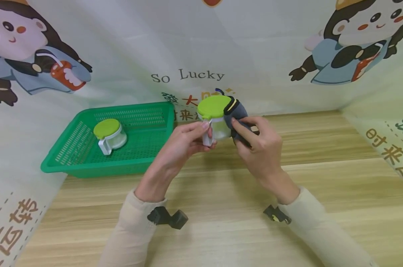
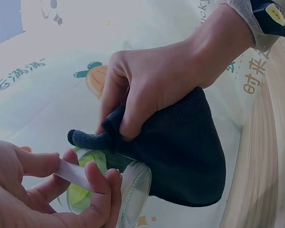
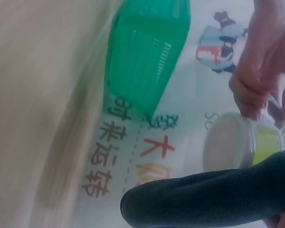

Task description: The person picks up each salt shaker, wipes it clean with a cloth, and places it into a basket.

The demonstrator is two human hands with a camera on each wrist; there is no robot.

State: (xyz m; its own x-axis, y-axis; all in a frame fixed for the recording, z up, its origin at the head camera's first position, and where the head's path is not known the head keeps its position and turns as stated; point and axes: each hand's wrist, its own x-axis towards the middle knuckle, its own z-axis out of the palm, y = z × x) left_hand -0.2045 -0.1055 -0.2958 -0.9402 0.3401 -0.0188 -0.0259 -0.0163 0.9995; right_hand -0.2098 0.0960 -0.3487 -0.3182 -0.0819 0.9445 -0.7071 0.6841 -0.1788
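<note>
A clear jar with a green lid and a white handle is held up above the table. My left hand pinches its white handle between thumb and fingers. On the jar's right side, my right hand grips a dark grey-blue cloth and presses it against the jar. In the left wrist view the cloth hangs down from the right hand's fingers. The right wrist view shows the jar's round base beside the cloth.
A green plastic basket stands at the back left of the wooden table. Inside it sits a second jar with a green lid and white handle. A printed cloth backdrop rises behind the table and along both sides.
</note>
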